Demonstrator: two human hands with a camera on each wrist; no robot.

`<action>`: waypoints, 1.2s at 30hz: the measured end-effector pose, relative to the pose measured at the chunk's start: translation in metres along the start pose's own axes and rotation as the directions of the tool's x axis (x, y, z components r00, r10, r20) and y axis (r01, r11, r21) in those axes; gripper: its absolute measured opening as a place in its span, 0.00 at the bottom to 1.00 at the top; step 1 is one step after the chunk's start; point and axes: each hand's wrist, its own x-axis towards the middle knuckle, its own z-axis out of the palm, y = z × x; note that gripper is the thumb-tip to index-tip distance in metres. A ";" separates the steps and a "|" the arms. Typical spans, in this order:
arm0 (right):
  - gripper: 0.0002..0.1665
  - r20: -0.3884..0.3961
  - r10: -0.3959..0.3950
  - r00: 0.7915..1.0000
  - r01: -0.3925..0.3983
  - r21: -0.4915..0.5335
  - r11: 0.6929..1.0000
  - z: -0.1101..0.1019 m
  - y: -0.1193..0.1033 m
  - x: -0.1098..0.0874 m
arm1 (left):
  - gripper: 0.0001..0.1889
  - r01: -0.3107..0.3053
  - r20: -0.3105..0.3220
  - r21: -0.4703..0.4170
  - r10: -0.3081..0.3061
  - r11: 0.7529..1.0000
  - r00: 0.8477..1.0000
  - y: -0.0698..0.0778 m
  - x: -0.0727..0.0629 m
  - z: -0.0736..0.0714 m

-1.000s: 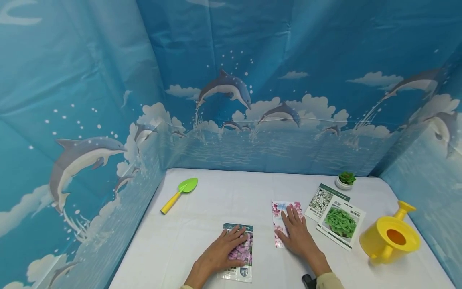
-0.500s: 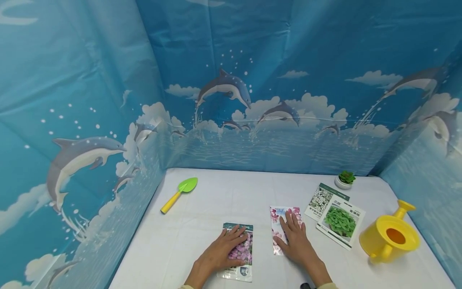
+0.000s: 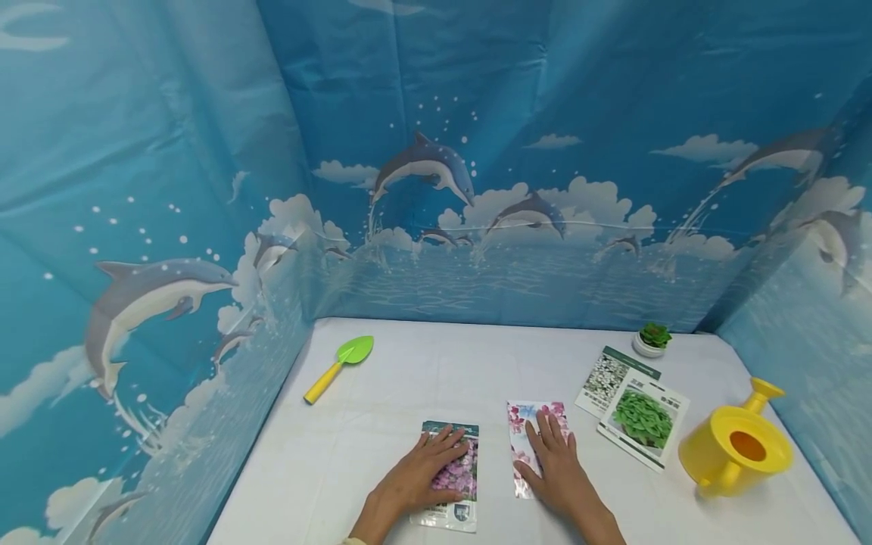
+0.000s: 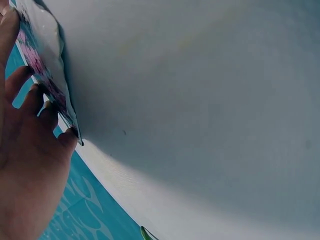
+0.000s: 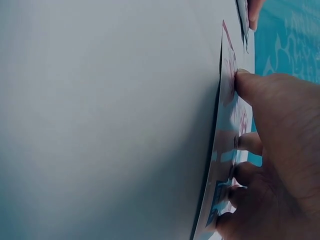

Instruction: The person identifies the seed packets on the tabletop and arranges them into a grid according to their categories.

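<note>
My left hand (image 3: 417, 475) lies spread over a seed packet (image 3: 465, 478) with purple flowers and a green top band. In the left wrist view its fingertips touch the packet's face. To the right, my right hand (image 3: 560, 468) rests with fingers spread on a white packet (image 3: 518, 439) printed with pink blossoms. The right wrist view has the thumb and fingertips pressing this packet (image 5: 227, 135) from above, one long edge slightly raised off the table. My palms cover part of each packet. The two packets lie apart, side by side.
Two more seed packets overlap at the right: one with green leaves (image 3: 643, 418), above one with white flowers (image 3: 605, 381). Behind them stands a small potted succulent (image 3: 652, 340). A yellow watering can (image 3: 722, 450) is at far right, a green trowel (image 3: 341, 367) at back left.
My right hand has slid the pink blossom packet towards me and slightly left, now more level with the purple-flower packet. My left hand has stayed in place.
</note>
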 end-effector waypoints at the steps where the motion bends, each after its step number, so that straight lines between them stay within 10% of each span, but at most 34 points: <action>1: 0.46 -0.002 -0.002 1.000 0.002 0.000 1.000 0.000 0.000 -0.001 | 0.45 -0.001 -0.002 -0.002 0.001 1.000 1.000 0.000 0.000 0.000; 36: 0.47 -0.003 0.015 1.000 -0.015 -0.125 0.992 0.009 -0.024 -0.033 | 0.44 -0.020 -0.014 0.030 0.021 0.999 1.000 0.007 -0.003 0.003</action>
